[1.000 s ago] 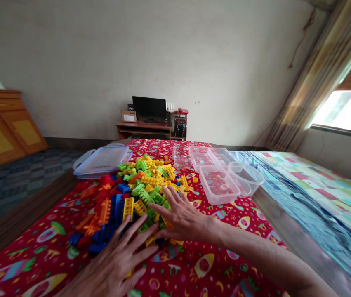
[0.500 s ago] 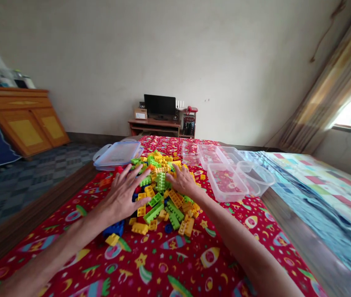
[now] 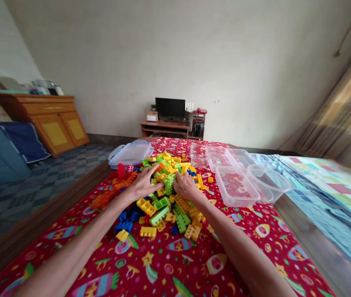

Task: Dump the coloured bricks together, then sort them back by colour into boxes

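The left hand and right hand lie open, fingers spread, on a heap of many-coloured plastic toy bricks, at both sides of a green brick stack, its long axis pointing upward. A clear plastic tub stands to the right.

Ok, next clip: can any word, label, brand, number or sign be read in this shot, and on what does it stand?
No text is legible.
White label on the small cardboard box on the brown wooden desk: too small to read.
Black flat computer monitor: no readable marks.
Red rocket-print cloth: pictures only, no words visible.
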A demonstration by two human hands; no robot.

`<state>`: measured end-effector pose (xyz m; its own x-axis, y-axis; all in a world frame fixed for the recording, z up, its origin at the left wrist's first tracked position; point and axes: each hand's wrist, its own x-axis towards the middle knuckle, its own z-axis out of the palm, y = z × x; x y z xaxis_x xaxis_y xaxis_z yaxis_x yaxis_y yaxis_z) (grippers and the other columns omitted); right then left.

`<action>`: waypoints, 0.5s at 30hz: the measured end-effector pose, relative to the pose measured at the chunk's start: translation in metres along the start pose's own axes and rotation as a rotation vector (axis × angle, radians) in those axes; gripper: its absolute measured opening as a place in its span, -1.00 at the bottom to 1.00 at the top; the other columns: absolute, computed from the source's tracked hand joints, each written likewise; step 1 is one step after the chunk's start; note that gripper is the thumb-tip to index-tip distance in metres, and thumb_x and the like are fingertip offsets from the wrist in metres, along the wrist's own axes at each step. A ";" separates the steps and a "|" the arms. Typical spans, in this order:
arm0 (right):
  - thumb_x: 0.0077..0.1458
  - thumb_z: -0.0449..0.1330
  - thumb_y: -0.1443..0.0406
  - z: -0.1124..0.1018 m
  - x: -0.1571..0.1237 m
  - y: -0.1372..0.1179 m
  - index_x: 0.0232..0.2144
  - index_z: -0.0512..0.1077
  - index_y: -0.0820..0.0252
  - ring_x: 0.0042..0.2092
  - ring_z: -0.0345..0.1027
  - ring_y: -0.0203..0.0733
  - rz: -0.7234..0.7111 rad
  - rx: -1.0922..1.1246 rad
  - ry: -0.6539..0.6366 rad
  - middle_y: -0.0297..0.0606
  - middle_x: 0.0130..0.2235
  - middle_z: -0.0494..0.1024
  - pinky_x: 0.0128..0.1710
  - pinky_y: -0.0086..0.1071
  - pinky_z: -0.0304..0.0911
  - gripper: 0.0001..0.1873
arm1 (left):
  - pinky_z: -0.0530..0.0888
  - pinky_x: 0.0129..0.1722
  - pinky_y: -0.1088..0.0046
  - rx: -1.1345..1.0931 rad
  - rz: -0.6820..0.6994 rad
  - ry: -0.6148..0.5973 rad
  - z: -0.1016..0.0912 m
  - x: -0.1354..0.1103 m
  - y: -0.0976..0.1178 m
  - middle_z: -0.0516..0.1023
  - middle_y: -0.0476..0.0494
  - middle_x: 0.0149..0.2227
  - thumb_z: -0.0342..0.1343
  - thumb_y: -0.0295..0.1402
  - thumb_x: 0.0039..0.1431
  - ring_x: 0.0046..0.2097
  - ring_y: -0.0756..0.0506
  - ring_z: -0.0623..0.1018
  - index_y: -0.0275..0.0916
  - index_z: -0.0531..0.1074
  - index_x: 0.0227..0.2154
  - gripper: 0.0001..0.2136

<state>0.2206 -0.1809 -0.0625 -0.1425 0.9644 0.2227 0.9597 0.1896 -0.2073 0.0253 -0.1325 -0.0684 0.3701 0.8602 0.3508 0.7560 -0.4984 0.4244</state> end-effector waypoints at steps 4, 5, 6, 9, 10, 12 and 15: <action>0.31 -0.15 0.29 -0.002 0.009 -0.003 -0.13 0.40 0.25 -0.15 0.35 -0.10 -0.151 0.045 -0.016 -0.07 -0.20 0.48 -0.15 -0.33 0.21 -0.66 | 0.19 0.25 0.13 -0.123 0.007 0.035 0.000 -0.005 0.019 0.27 -0.36 0.22 0.12 -0.29 -0.06 0.26 -0.33 0.24 -0.37 0.13 0.24 -0.26; 0.30 -0.16 0.30 -0.002 0.011 -0.005 -0.16 0.41 0.23 -0.17 0.35 -0.11 -0.168 0.089 -0.001 -0.09 -0.21 0.48 -0.16 -0.34 0.20 -0.66 | 0.20 0.24 0.14 -0.165 0.003 0.028 -0.001 -0.006 0.024 0.29 -0.34 0.21 0.12 -0.32 -0.07 0.25 -0.32 0.27 -0.36 0.13 0.24 -0.26; 0.30 -0.16 0.30 -0.003 0.013 -0.006 -0.18 0.41 0.22 -0.18 0.35 -0.13 -0.158 0.153 0.015 -0.11 -0.21 0.49 -0.17 -0.36 0.20 -0.66 | 0.22 0.23 0.15 -0.206 -0.009 0.016 -0.002 -0.007 0.029 0.31 -0.33 0.20 0.11 -0.33 -0.07 0.23 -0.31 0.30 -0.36 0.13 0.25 -0.26; 0.31 -0.18 0.26 -0.007 0.016 -0.009 -0.20 0.40 0.22 -0.24 0.35 -0.17 -0.055 0.420 0.045 -0.17 -0.29 0.50 -0.23 -0.39 0.20 -0.64 | 0.28 0.20 0.15 -0.288 -0.051 0.010 -0.006 -0.008 0.042 0.36 -0.32 0.18 0.09 -0.30 -0.01 0.18 -0.29 0.37 -0.36 0.13 0.25 -0.29; 0.30 -0.16 0.23 -0.009 0.016 -0.010 -0.21 0.40 0.22 -0.25 0.35 -0.19 -0.039 0.514 0.058 -0.20 -0.32 0.50 -0.24 -0.40 0.21 -0.64 | 0.27 0.20 0.16 -0.309 -0.046 0.017 -0.008 -0.008 0.045 0.37 -0.29 0.18 0.09 -0.27 0.01 0.18 -0.28 0.38 -0.34 0.13 0.25 -0.30; 0.27 -0.11 0.19 -0.013 0.017 -0.009 -0.22 0.41 0.21 -0.27 0.34 -0.21 -0.055 0.682 0.088 -0.26 -0.35 0.48 -0.25 -0.40 0.21 -0.67 | 0.25 0.22 0.20 -0.342 -0.003 0.042 -0.012 -0.008 0.048 0.38 -0.23 0.18 0.08 -0.20 0.05 0.21 -0.26 0.35 -0.28 0.16 0.25 -0.33; 0.20 -0.03 0.16 -0.020 0.018 -0.001 -0.27 0.44 0.22 -0.29 0.34 -0.21 -0.143 0.804 0.112 -0.30 -0.39 0.47 -0.25 -0.39 0.23 -0.68 | 0.27 0.21 0.22 -0.339 0.036 0.079 -0.022 -0.007 0.044 0.37 -0.22 0.19 0.06 -0.13 0.07 0.21 -0.25 0.35 -0.24 0.21 0.22 -0.36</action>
<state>0.2218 -0.1670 -0.0394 -0.1841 0.9049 0.3836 0.4614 0.4242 -0.7792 0.0438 -0.1628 -0.0334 0.3402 0.8373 0.4281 0.5159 -0.5468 0.6594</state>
